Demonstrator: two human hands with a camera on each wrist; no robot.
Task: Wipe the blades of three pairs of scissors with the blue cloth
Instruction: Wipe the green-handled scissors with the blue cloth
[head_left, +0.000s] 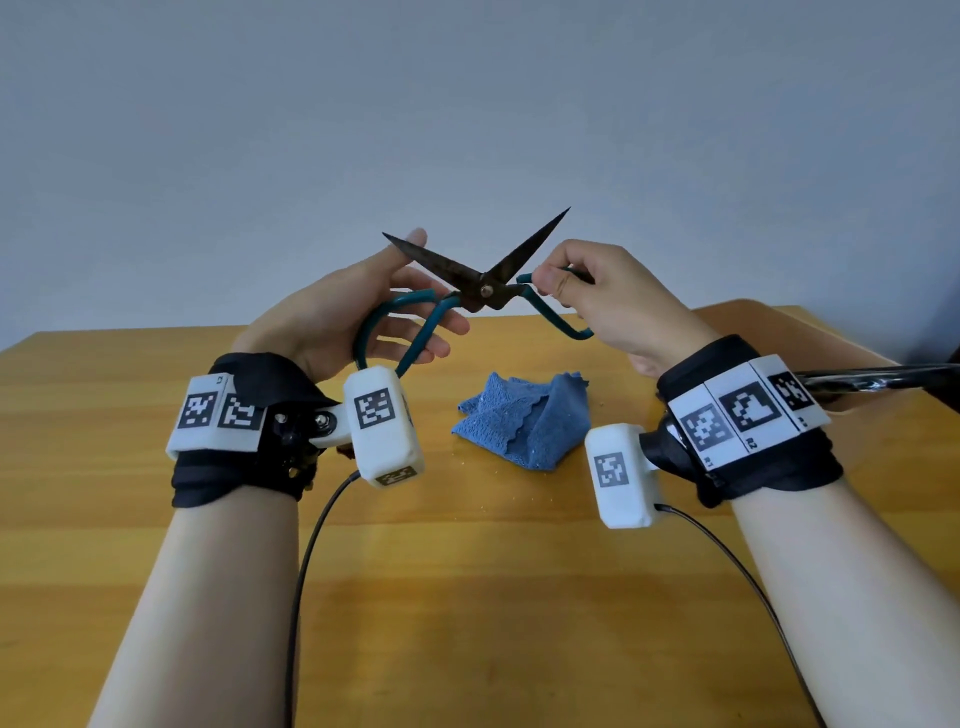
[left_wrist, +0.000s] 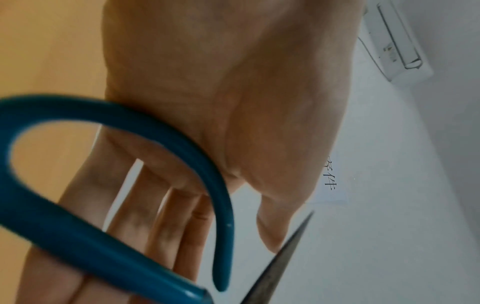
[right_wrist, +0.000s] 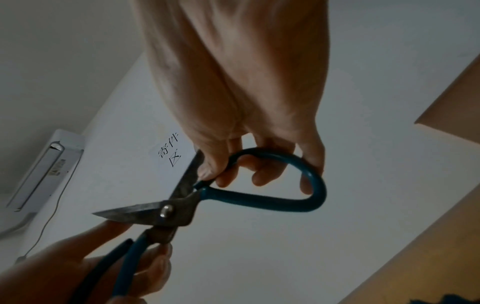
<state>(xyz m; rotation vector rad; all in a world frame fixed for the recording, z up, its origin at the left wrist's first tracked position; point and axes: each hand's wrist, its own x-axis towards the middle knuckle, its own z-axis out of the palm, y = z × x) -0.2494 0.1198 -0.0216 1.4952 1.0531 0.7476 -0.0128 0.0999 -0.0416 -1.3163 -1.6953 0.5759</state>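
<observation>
A pair of scissors (head_left: 485, 291) with teal loop handles and dark, stained blades is held up above the table, blades spread wide in a V. My left hand (head_left: 405, 278) has its fingers straight, one handle loop (left_wrist: 78, 232) lying across the palm and the thumb behind the left blade. My right hand (head_left: 587, 291) grips the other loop (right_wrist: 285, 205), fingers curled through it. The crumpled blue cloth (head_left: 524, 421) lies on the table below, apart from both hands.
The wooden table (head_left: 467, 597) runs to a plain grey wall. A shiny metal object (head_left: 883, 376) lies at the right edge, partly hidden by my right wrist. Cables trail from both wrist cameras. An air conditioner (right_wrist: 44, 170) hangs on the wall.
</observation>
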